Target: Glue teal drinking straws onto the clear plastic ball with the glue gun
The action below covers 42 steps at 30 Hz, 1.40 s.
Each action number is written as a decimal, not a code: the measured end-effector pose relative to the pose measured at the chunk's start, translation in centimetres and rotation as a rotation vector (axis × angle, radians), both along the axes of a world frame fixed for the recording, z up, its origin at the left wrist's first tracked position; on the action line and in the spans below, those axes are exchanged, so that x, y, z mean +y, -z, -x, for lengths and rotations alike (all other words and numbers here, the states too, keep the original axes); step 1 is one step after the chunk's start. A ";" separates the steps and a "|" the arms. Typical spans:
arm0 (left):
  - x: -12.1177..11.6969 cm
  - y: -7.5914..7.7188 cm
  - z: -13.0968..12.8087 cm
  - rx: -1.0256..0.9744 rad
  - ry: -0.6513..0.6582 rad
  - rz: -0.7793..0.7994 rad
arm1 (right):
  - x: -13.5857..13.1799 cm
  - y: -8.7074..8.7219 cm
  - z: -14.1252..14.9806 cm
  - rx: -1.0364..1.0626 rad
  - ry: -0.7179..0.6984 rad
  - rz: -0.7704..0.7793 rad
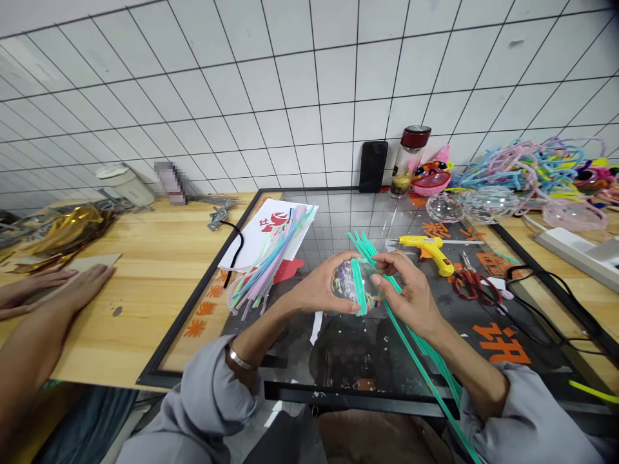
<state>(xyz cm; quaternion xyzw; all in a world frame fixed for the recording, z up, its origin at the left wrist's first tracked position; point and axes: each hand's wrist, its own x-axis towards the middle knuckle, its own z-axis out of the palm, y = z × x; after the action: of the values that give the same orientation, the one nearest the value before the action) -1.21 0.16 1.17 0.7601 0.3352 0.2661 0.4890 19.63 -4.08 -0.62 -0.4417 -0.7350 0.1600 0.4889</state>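
Note:
My left hand (314, 283) is wrapped around a clear plastic ball (345, 280) with coloured bits showing on it. Several green fuzzy strips (358, 290) lie side by side across the ball's front. At the ball's right side, my right hand (411, 290) pinches a green strip between thumb and forefinger; the exact grip point is partly hidden. One long green strip (430, 386) runs from beneath my right hand down past the table's front edge. More loose green strips (362, 241) lie behind and under that hand.
Pastel strips (271, 264) lie on a white sheet (256, 235). To the right are a yellow glue gun (428, 245), red-handled scissors (476, 287) and black cable (536, 316). A jar (406, 164) and phone (373, 166) stand behind. Another person's hands (82, 287) press cardboard at left.

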 end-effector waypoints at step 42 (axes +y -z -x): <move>-0.5 0.1 -0.4 0.031 -0.159 -0.024 | 5.3 1.3 -8.4 -0.810 0.863 0.446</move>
<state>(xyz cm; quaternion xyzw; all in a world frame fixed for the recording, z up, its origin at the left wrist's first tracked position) -0.80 -0.33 1.12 0.7410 0.3986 0.2963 0.4519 28.00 1.19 -1.97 -0.8153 -0.5663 -0.0824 0.0885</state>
